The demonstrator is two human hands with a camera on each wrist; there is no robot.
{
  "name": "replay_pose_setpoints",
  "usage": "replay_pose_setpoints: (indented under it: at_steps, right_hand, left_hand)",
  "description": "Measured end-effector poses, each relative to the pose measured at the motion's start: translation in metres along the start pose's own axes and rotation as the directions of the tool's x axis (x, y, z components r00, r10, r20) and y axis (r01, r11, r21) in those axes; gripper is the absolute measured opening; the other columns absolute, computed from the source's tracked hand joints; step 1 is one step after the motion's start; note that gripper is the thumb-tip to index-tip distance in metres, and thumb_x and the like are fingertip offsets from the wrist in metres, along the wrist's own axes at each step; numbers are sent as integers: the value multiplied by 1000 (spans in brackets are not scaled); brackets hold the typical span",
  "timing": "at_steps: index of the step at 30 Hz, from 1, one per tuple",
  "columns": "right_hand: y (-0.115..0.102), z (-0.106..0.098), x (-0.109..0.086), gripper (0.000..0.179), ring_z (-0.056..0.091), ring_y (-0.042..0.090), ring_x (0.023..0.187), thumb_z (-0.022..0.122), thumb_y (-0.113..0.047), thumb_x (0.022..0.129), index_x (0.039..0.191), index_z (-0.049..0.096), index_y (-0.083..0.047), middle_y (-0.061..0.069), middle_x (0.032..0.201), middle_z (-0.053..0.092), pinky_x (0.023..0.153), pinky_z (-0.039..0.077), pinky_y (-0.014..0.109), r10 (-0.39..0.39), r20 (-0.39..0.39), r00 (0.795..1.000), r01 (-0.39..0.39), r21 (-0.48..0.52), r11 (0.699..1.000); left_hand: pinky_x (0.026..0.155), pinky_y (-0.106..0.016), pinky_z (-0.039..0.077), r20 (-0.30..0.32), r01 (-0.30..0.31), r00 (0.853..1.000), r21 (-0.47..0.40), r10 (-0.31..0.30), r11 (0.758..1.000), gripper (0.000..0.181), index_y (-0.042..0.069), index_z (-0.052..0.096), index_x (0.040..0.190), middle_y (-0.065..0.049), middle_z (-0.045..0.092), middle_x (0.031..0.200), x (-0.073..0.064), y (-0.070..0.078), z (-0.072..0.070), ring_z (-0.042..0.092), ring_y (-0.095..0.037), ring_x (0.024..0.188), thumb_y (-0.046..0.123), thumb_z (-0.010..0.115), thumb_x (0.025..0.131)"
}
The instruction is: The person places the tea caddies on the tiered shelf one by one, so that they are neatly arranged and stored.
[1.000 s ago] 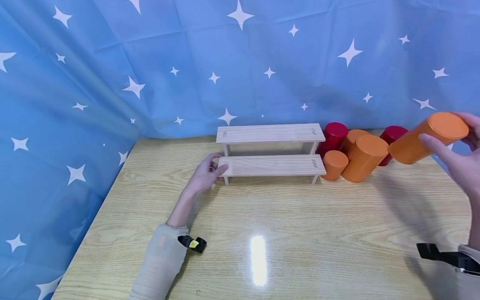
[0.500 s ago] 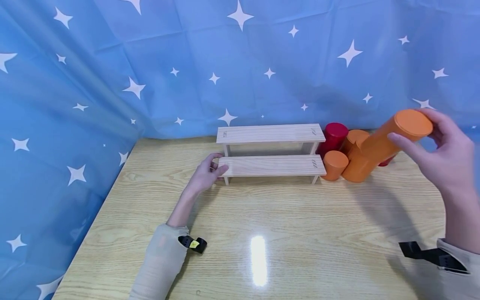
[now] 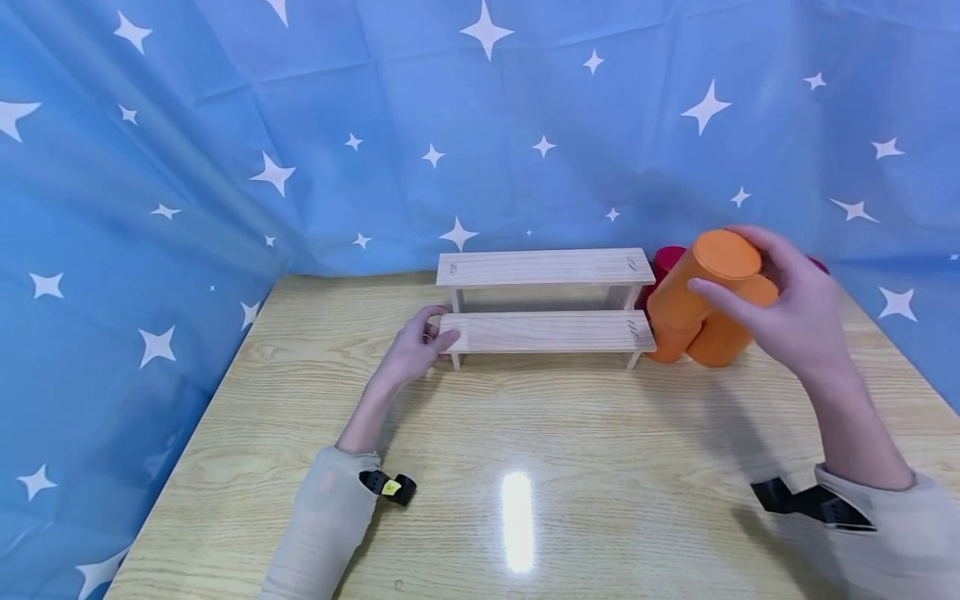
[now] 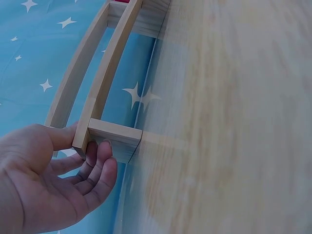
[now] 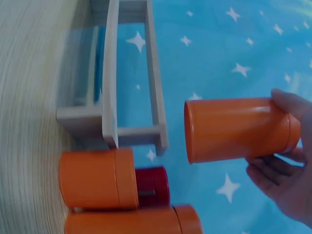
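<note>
A two-tier wooden rack (image 3: 547, 332) stands at the back of the table. My left hand (image 3: 411, 346) grips the left end of its lower board, thumb on top and fingers curled underneath, as the left wrist view shows. In my right hand (image 3: 798, 308) is a tall orange canister (image 5: 239, 129), pinched near its lidded end between thumb and fingers. It is held tilted in the air just right of the rack, overlapping a short orange canister (image 5: 97, 178) and another tall orange canister (image 3: 723, 337) in the head view.
A red canister (image 3: 666, 260) stands behind the short orange one, beside the rack's right end. Part of another red one (image 3: 819, 265) shows behind my right hand. A blue star-patterned cloth (image 3: 480, 125) hangs behind the wooden table (image 3: 585, 467).
My right hand has carried the tall orange canister leftward, from the far right to close by the rack's right end. My left hand has stayed on the lower board.
</note>
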State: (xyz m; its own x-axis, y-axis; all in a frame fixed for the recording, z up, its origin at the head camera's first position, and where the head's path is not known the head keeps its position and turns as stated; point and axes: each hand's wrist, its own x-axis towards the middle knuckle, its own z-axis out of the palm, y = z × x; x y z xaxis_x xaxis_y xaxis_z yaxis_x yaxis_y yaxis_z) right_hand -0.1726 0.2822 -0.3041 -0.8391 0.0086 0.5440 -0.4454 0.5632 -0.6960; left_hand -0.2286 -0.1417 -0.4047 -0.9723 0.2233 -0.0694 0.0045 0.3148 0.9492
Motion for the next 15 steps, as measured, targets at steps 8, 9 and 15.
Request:
replay_pose_setpoints:
  at_steps: [8,9,15]
  right_hand:
    - [-9,30,4,67,58,7,107,84,-1,81,141,59,-14,-9,122,63,84,47,12,-50,83,995,48,32,998]
    - [-9,33,4,67,59,8,105,84,0,80,141,58,-14,-8,122,63,83,48,12,-58,93,994,54,42,998]
    - [-11,53,6,68,62,5,90,86,-3,79,140,59,-16,-5,118,63,73,50,13,-117,136,984,115,23,993]
  left_hand:
    - [86,-38,61,4,4,1000,-8,-4,1000,50,4,45,145,-7,40,91,0,1,0,48,-19,80,14,65,101]
    - [86,-38,61,4,6,1000,-7,-6,1000,50,4,45,145,-7,40,92,0,0,0,48,-19,80,14,65,101]
    - [86,-37,61,4,9,1000,-3,-9,1000,49,4,44,145,-6,41,91,0,0,0,48,-19,80,14,65,101]
